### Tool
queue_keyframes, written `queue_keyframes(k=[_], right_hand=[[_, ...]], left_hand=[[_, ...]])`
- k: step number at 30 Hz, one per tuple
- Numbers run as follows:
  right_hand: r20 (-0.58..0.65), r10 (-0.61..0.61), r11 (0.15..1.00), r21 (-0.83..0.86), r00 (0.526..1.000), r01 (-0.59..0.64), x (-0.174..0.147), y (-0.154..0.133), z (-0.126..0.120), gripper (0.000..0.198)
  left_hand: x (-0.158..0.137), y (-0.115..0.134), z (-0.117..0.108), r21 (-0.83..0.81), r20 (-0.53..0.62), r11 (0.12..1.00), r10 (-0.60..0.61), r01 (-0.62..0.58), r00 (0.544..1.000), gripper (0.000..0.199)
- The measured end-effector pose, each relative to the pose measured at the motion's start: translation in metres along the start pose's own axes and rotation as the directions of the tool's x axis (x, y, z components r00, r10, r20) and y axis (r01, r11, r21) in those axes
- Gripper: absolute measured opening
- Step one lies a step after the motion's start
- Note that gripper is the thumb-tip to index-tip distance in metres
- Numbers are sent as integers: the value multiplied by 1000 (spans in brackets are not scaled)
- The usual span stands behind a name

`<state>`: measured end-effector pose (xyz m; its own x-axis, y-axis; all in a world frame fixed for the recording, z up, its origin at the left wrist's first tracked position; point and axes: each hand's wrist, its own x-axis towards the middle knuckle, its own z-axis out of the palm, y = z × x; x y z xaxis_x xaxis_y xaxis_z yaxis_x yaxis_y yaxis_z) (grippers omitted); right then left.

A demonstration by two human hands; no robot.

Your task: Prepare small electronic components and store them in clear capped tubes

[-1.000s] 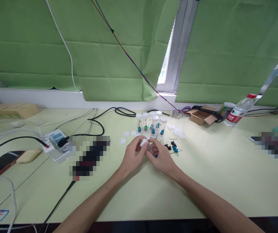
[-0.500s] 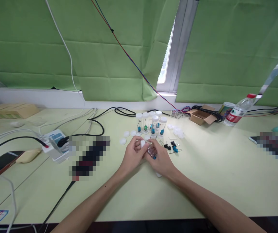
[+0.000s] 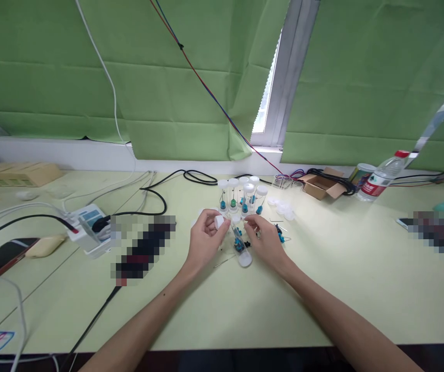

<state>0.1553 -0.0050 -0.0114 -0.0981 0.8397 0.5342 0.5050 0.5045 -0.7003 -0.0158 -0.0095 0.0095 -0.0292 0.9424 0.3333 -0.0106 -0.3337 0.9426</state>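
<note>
My left hand is closed round the white-capped end of a clear plastic tube. The tube slants toward me, and a blue part shows inside it near the lower end. Just right of the tube, my right hand has curved fingers slightly apart, and I see nothing in them. Behind both hands stand several upright clear tubes with white caps, holding blue or green parts. Small blue and black pieces lie beside my right hand, partly hidden. A thin metal pin rests below the left hand.
Loose white caps lie to the right of the upright tubes. Farther back are an opened cardboard box and a water bottle. On the left sit a power strip and cables. A phone lies at the far left.
My hands were together round the tube. Now the right hand has come away to the right, and the left has shifted slightly left, leaving the tube's lower part exposed.
</note>
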Motion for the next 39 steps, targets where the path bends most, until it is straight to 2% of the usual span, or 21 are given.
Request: queue_keyframes(k=[4, 8, 12, 17, 24, 35, 39], right_hand=[[54, -43, 984, -171, 998, 52, 0, 16, 0, 17], [127, 7, 931, -362, 992, 40, -1, 24, 1, 24], [180, 50, 892, -450, 982, 37, -2, 27, 2, 27], [211, 75, 882, -470, 975, 34, -3, 26, 4, 19], [188, 86, 881, -473, 978, 14, -1, 30, 6, 10], [174, 41, 905, -424, 984, 37, 1, 36, 9, 15], [115, 14, 933, -358, 993, 28, 0, 30, 8, 15]], left_hand=[[-4, 0, 4, 36, 9, 999, 16, -16, 1000, 32], [-4, 1, 5, 53, 7, 998, 27, -27, 1000, 31], [-4, 1, 4, 51, 1, 998, 19, -19, 1000, 30], [-4, 2, 5, 65, 2, 998, 13, -13, 1000, 29], [-5, 3, 4, 65, 5, 998, 8, -8, 1000, 27], [-5, 3, 4, 58, 12, 998, 14, -14, 1000, 29], [-7, 3, 4, 54, 9, 997, 56, -56, 998, 29]])
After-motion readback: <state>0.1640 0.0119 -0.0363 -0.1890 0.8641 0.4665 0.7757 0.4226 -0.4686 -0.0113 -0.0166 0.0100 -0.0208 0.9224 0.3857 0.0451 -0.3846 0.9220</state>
